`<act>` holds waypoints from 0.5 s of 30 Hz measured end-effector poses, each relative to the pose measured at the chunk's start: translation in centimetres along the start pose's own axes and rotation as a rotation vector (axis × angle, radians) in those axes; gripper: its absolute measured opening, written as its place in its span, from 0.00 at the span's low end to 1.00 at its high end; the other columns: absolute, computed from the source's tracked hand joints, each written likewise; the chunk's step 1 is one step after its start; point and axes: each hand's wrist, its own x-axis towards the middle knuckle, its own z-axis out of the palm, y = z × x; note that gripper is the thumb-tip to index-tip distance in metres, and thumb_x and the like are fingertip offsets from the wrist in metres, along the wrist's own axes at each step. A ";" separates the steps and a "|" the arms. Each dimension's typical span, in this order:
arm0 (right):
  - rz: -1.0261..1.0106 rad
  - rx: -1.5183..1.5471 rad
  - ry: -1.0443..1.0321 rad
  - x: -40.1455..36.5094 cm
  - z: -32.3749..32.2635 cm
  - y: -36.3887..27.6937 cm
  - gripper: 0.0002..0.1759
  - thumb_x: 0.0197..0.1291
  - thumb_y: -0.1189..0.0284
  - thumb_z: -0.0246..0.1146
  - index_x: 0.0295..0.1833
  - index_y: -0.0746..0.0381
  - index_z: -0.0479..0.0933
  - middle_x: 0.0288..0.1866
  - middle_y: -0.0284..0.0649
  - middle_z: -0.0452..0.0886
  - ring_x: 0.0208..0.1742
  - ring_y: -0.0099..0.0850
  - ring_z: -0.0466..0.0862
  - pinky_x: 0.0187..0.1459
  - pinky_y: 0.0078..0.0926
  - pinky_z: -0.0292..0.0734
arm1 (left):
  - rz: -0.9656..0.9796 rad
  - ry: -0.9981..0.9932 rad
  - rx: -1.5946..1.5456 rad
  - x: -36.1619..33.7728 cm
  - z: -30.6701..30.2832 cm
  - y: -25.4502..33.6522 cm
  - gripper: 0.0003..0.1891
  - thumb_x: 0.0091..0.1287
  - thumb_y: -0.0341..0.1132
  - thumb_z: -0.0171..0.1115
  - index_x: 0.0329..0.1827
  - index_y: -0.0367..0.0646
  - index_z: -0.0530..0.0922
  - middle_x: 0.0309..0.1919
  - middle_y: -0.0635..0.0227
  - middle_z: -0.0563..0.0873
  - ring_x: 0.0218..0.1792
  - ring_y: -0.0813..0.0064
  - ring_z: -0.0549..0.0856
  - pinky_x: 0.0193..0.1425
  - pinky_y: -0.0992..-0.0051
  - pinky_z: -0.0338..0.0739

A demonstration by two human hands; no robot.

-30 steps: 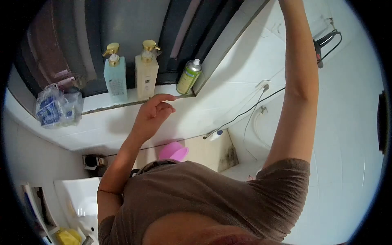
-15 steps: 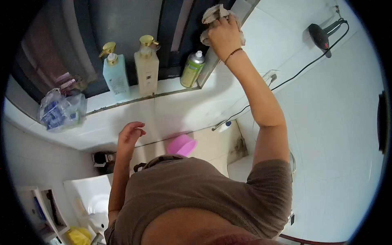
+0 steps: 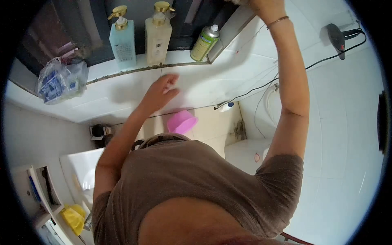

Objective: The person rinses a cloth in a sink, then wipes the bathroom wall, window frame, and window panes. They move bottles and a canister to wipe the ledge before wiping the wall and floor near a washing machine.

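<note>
Beige cloth (image 3: 235, 1) shows near one o'clock beside our right grip (image 3: 268, 9), whose closing we cannot tell. Likely soft and light, it's best bunched at its middle; our left grip (image 3: 161, 94) is loosely curled, empty.

Bottles (image 3: 123, 45) and can (image 3: 205, 44) on windowsill (image 3: 179, 57)

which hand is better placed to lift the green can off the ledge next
Probably the left hand: it looks empty, loosely curled below the ledge, near the green can. The right hand is farther off, partly cut off by the picture's top edge, beside pale cloth.
</note>
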 end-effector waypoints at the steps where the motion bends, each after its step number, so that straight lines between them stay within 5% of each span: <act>1: 0.003 -0.038 0.146 0.2 -0.1 0.4 0.07 0.47 0.69 0.60 0.31 0.59 0.80 0.32 0.40 0.82 0.44 0.36 0.80 0.54 0.39 0.70 | 0.054 0.039 0.110 2.5 1.0 -0.5 0.27 0.57 0.39 0.66 0.56 0.35 0.70 0.48 0.56 0.78 0.50 0.67 0.78 0.54 0.72 0.72; 3: 0.038 -0.063 0.105 0.6 -1.5 0.9 0.07 0.48 0.69 0.60 0.32 0.59 0.80 0.32 0.40 0.82 0.44 0.36 0.80 0.55 0.40 0.69 | 0.175 0.248 0.218 8.4 3.2 -2.0 0.37 0.52 0.46 0.69 0.60 0.31 0.66 0.54 0.48 0.75 0.55 0.58 0.76 0.59 0.66 0.70; 5: 0.080 -0.120 0.040 0.6 -1.3 1.0 0.08 0.49 0.68 0.59 0.33 0.59 0.80 0.34 0.40 0.83 0.44 0.35 0.80 0.57 0.40 0.67 | 0.098 0.349 0.316 13.5 4.2 -1.9 0.44 0.48 0.49 0.71 0.62 0.28 0.62 0.57 0.41 0.72 0.57 0.53 0.74 0.61 0.63 0.69; 8: 0.007 -0.172 -0.044 0.3 0.2 -0.1 0.10 0.51 0.67 0.58 0.35 0.58 0.81 0.35 0.40 0.83 0.45 0.33 0.80 0.57 0.38 0.65 | 0.149 0.477 0.349 17.8 6.3 -1.9 0.47 0.44 0.51 0.72 0.63 0.29 0.62 0.55 0.40 0.73 0.56 0.52 0.75 0.60 0.63 0.69; 15: -0.012 -0.141 -0.214 -1.9 1.9 -4.7 0.12 0.54 0.64 0.58 0.38 0.58 0.81 0.39 0.36 0.83 0.47 0.32 0.79 0.53 0.35 0.64 | -0.048 0.388 0.262 19.4 7.8 -0.4 0.44 0.40 0.50 0.74 0.58 0.32 0.67 0.46 0.45 0.80 0.48 0.51 0.81 0.55 0.61 0.73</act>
